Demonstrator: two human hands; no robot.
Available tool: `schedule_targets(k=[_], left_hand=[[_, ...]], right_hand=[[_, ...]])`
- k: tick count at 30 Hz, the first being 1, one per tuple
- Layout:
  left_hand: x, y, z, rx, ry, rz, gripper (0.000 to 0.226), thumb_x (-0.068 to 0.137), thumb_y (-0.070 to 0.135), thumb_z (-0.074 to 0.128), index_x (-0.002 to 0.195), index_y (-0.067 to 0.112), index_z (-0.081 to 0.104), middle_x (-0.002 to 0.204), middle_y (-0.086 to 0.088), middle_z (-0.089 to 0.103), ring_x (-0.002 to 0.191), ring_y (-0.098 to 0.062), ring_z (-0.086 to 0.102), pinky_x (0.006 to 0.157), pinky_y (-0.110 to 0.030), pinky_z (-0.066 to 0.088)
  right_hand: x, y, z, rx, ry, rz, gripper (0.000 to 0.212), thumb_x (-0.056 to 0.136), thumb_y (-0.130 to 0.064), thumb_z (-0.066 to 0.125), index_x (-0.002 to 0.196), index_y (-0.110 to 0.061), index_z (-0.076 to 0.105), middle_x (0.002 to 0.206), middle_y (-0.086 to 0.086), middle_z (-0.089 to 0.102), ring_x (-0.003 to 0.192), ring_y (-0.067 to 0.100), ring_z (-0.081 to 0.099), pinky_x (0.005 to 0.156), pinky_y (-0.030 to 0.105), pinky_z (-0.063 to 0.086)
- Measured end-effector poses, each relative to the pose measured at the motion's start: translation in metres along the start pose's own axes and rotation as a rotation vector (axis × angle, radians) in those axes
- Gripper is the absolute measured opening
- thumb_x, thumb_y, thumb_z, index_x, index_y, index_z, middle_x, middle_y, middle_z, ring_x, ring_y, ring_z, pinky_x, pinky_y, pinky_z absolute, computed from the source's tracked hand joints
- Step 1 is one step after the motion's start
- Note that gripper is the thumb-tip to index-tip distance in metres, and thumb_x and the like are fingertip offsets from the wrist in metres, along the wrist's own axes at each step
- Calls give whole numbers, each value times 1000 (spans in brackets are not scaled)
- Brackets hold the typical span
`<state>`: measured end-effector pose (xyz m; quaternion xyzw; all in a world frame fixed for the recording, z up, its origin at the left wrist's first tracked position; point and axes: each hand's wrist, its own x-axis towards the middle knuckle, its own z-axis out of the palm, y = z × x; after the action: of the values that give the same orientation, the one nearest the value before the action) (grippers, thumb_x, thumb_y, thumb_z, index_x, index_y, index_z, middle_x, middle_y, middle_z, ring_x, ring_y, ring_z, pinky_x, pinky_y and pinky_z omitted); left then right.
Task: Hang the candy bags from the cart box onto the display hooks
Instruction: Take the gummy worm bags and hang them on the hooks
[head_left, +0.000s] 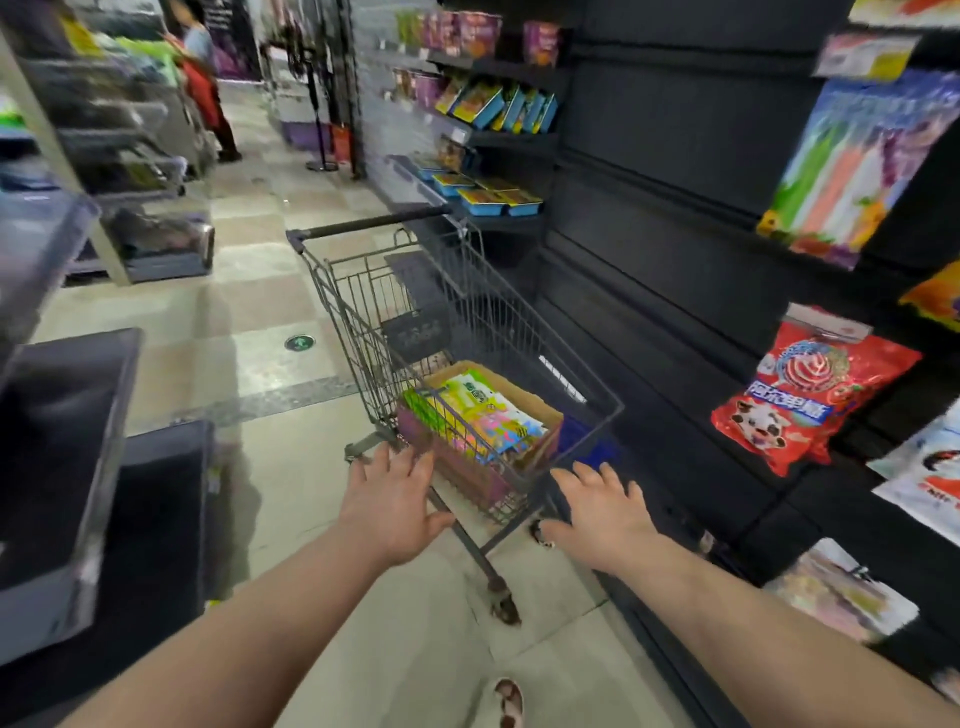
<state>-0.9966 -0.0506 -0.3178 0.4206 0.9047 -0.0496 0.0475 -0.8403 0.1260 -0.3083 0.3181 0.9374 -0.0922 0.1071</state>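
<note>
A wire shopping cart (358, 312) stands in the aisle ahead of me. Inside its near end sits an open cardboard box (540, 410) filled with several bright candy bags (488, 421). My left hand (395, 499) reaches toward the cart's near left corner with fingers spread, holding nothing. My right hand (602, 509) is stretched out near the cart's near right corner, fingers also spread and empty. On the right, the dark display wall (665, 218) carries hanging bags, among them a red candy bag (800, 395).
Shelves with blue trays (488, 197) stand behind the cart. Dark bins (67, 467) line the left side of the aisle. A person in red (208, 88) stands far down the tiled floor. My foot (509, 701) shows at the bottom.
</note>
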Motion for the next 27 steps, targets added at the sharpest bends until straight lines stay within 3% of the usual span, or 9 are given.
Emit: schedule_targets(k=[14, 19, 27], left_hand=[[199, -43, -7, 23, -79, -41, 82, 90, 64, 39, 154, 20, 10, 161, -5, 17, 149, -31, 9, 116, -51, 15], [275, -33, -8, 39, -121, -13, 83, 90, 65, 36, 154, 19, 10, 161, -7, 17, 149, -30, 10, 117, -49, 14], [343, -23, 5, 126, -222, 80, 81, 90, 63, 36, 154, 20, 11, 160, -7, 20, 148, -32, 12, 118, -48, 16]], right_hand=[[217, 2, -14, 50, -71, -55, 68, 90, -55, 47, 148, -29, 22, 157, 0, 22, 146, 30, 12, 116, 55, 10], [279, 30, -19, 31, -90, -47, 69, 88, -55, 50, 147, -29, 24, 153, 2, 27, 142, 33, 20, 111, 54, 19], [318, 64, -10, 110, -206, 43, 72, 90, -56, 45, 150, -30, 16, 160, -1, 13, 148, 31, 3, 115, 56, 8]])
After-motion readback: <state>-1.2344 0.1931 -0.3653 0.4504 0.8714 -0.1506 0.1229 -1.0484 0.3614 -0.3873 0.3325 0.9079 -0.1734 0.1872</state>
